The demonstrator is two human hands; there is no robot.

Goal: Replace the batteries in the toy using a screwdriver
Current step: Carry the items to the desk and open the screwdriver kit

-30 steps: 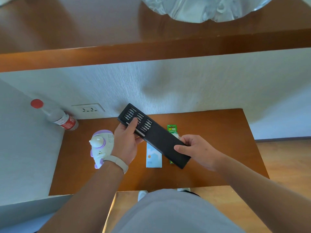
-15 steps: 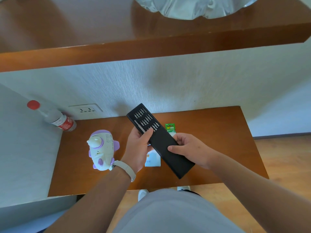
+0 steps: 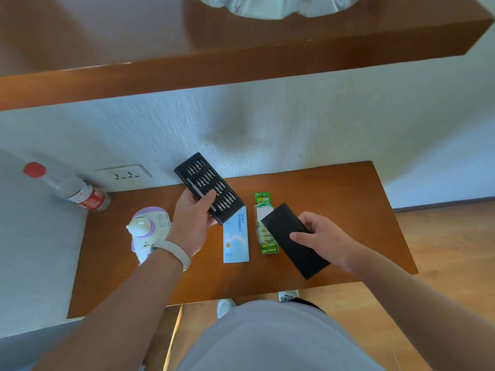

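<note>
- Partly hidden, the left hand (image 3: 191,226) shows mostly its back, so only the thumb and a little of the curled fingers can be made out; it is closed around the black bit tray (image 3: 209,188), thumb pressed across the tray's top, holding it tilted above the table.
- Rows of small metal bits sit in the tray, with a slim silver screwdriver along one edge; the thumb covers part of it.
- Clear of the tray, the right hand (image 3: 322,238) pinches the plain black cover (image 3: 294,240), thumb on top and fingers underneath, out of sight.
- That cover hangs over the green battery pack (image 3: 263,226) and hides part of it.
- Beside the pack lies a pale blue box (image 3: 235,238), its top corner tucked behind the tray.
- At the left, the white and purple toy (image 3: 150,230) stands on the brown table (image 3: 334,188), its right side and lower part hidden by the left wrist and its pale wristband.
- Further back, a red-capped bottle (image 3: 80,192) leans in the corner near a wall socket (image 3: 124,174).
- Up top, a wooden shelf (image 3: 241,62) carries something silvery, cut off by the frame's edge.
</note>
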